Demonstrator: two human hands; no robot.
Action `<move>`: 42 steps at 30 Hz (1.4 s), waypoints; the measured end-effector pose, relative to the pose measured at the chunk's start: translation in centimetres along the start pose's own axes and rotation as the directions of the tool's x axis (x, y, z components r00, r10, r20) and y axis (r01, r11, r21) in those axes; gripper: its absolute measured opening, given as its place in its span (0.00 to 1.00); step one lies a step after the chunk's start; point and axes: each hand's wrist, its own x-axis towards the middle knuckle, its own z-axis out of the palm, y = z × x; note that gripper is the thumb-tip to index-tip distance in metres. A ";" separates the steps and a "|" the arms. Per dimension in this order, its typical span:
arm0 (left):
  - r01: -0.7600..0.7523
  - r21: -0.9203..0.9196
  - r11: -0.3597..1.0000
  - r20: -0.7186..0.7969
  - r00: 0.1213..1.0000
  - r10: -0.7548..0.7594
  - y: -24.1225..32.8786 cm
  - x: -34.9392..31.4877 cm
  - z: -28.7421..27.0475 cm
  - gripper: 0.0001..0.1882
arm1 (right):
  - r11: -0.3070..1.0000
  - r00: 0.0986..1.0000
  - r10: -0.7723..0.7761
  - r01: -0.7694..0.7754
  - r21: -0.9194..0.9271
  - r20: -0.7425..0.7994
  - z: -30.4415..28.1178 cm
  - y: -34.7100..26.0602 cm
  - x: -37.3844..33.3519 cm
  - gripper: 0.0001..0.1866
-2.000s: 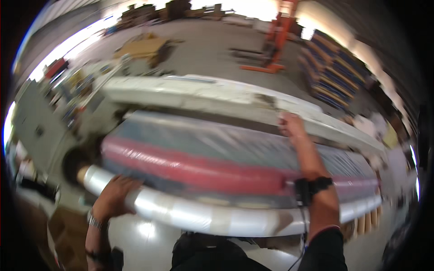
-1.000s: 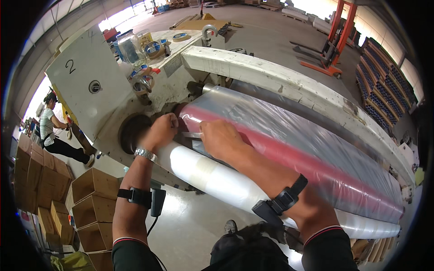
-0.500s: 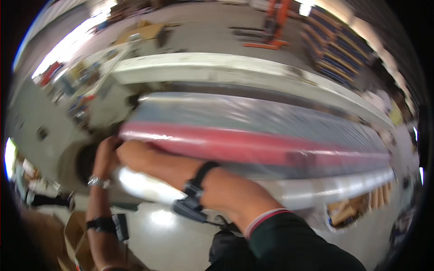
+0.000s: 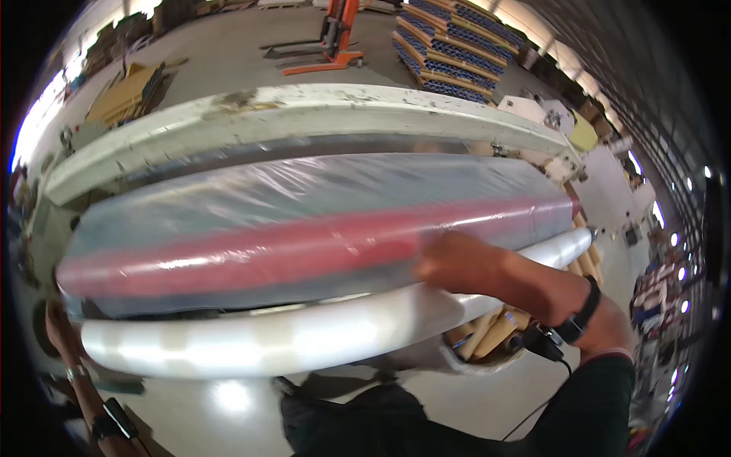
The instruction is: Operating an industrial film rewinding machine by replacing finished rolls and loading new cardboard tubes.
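Observation:
A wide sheet of clear plastic film (image 4: 304,179) stretches across the machine, with a broad red band (image 4: 320,251) beneath or within it. In front lies a long, whitish film roll (image 4: 228,343). My left hand (image 4: 61,331) is at the left end of this roll, beside the machine's side; its fingers are mostly hidden. Over the right half of the red band is my right hand (image 4: 461,263), close to the film's front edge. Motion smears its fingers, so I cannot tell whether it touches the film or grips anything.
Behind the film runs a pale, scuffed machine beam (image 4: 327,110). Brown cardboard tubes (image 4: 495,335) lie in a container below the roll at right. Farther back are an orange pallet lifter (image 4: 335,46) and a stack of tubes (image 4: 453,49).
My right hand has moved from beside my left hand at the film's left end to the right along the red band. My left hand stays near the left end. The view has swung right.

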 end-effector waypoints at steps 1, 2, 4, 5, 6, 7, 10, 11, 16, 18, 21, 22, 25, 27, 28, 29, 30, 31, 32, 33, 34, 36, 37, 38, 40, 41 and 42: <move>0.065 0.077 0.995 0.121 0.990 -0.074 4.1 -1.6 -0.5 0.10 | 0.986 0.986 0.155 -0.150 -0.073 0.059 1.3 2.4 -3.8 0.03; 0.055 -0.198 0.979 0.116 0.993 -0.032 5.6 -3.3 0.2 0.10 | 0.982 0.980 0.176 -0.167 -0.093 0.096 1.4 4.6 -7.9 0.04; 0.065 -0.422 0.904 0.119 0.993 -0.016 11.2 -6.5 1.2 0.11 | 0.970 0.946 0.213 -0.174 -0.169 0.245 1.5 9.7 -15.7 0.06; 0.091 -0.393 0.915 0.151 0.988 -0.034 14.9 -8.0 1.8 0.11 | 0.960 0.904 0.240 -0.166 -0.225 0.353 1.7 11.9 -19.3 0.06; 0.116 -0.382 0.917 0.152 0.987 -0.061 16.5 -9.0 1.6 0.11 | 0.942 0.897 0.289 -0.205 -0.265 0.334 2.3 14.0 -22.8 0.06; 0.085 -0.344 0.935 0.114 0.992 -0.048 17.5 -9.7 1.2 0.11 | 0.922 0.891 0.335 -0.244 -0.300 0.307 3.4 16.2 -25.8 0.06; 0.042 -0.373 0.927 0.049 0.998 -0.026 17.5 -10.8 1.1 0.11 | 0.859 0.831 0.459 -0.327 -0.394 0.312 7.9 23.6 -35.8 0.06; 0.022 -0.443 0.896 0.021 1.000 -0.014 16.8 -10.9 1.2 0.11 | 0.826 0.804 0.514 -0.371 -0.425 0.299 9.3 26.1 -38.8 0.07; 0.033 -0.255 0.966 0.106 0.994 -0.006 20.5 -10.6 1.5 0.10 | 0.417 0.471 0.876 -0.637 -0.648 0.100 15.4 35.0 -51.5 0.05; 0.063 -0.245 0.968 0.102 0.994 -0.039 21.8 -10.6 0.0 0.11 | 0.332 0.479 0.877 -0.657 -0.677 -0.036 14.5 34.8 -50.2 0.03; 0.174 -0.234 0.956 0.129 0.981 -0.147 22.4 -10.6 -0.7 0.12 | 0.239 0.388 0.915 -0.743 -0.626 -0.111 8.0 33.6 -45.1 0.03; 0.176 -0.245 0.953 0.109 0.982 -0.153 23.5 -11.3 -0.1 0.12 | 0.281 0.409 0.905 -0.780 -0.559 -0.114 4.7 32.0 -42.4 0.04; 0.152 -0.292 0.944 0.073 0.988 -0.137 26.9 -11.6 -1.3 0.10 | 0.602 0.601 0.775 -0.796 -0.059 -0.195 -2.1 23.5 -27.7 0.05; 0.186 -0.462 0.867 0.111 0.982 -0.151 27.8 -12.1 -1.2 0.11 | 0.513 0.585 0.792 -0.487 0.707 -0.172 -3.8 18.1 -15.6 0.09; 0.173 -0.585 0.793 0.071 0.984 -0.163 27.9 -12.6 -0.6 0.12 | 0.523 0.675 0.712 -0.327 0.787 -0.193 -4.4 15.8 -9.1 0.10; 0.147 -0.666 0.731 0.019 0.983 -0.181 27.2 -12.9 -2.1 0.14 | 0.403 0.681 0.716 -0.226 0.887 -0.152 -3.8 13.6 -1.3 0.11; 0.106 -0.692 0.714 -0.046 0.981 -0.190 27.7 -12.7 -2.8 0.14 | 0.339 0.726 0.655 -0.035 0.940 -0.209 -4.7 12.2 4.0 0.11; 0.068 -0.716 0.695 -0.103 0.974 -0.201 28.1 -12.7 -2.9 0.15 | 0.257 0.751 0.633 0.025 0.966 -0.188 -5.6 10.9 9.1 0.11; 0.078 -0.624 0.778 -0.112 0.976 -0.188 28.0 -12.6 -3.2 0.21 | 0.147 0.766 0.622 0.091 0.985 -0.164 -6.4 10.2 13.4 0.10; 0.074 -0.618 0.782 -0.126 0.973 -0.192 26.3 -12.9 -3.5 0.21 | 0.092 0.759 0.627 0.152 0.984 -0.176 -7.6 7.7 17.9 0.10; 0.123 -0.705 0.698 -0.202 0.910 -0.363 24.2 -13.6 -3.6 0.24 | 0.092 0.772 0.608 0.163 0.982 -0.185 -7.7 7.2 20.8 0.10; 0.192 -0.748 0.635 -0.258 0.798 -0.545 17.9 -15.8 -2.7 0.33 | -0.083 0.715 0.685 0.263 0.961 -0.136 -7.2 5.1 27.6 0.08; 0.303 -0.765 0.568 -0.208 0.719 -0.664 18.1 -16.5 -1.6 0.31 | -0.064 0.703 0.698 0.254 0.965 -0.139 -7.1 5.5 28.4 0.07; 0.333 -0.860 0.388 -0.026 0.730 -0.683 17.0 -17.4 -0.9 0.32 | -0.067 0.705 0.698 0.244 0.967 -0.130 -6.0 6.2 28.7 0.07; 0.224 -0.904 -0.365 0.399 0.748 -0.531 15.4 -18.8 2.1 0.32 | -0.070 0.725 0.670 0.278 0.958 -0.161 -4.6 5.6 27.6 0.10; 0.201 -0.853 -0.481 0.446 0.759 -0.474 20.0 -17.5 1.6 0.34 | -0.044 0.706 0.689 0.268 0.962 -0.165 -5.0 4.8 25.1 0.12; 0.204 -0.779 -0.593 0.513 0.752 -0.414 19.3 -17.7 1.9 0.37 | 0.006 0.701 0.691 0.237 0.971 -0.176 -5.5 2.7 23.0 0.15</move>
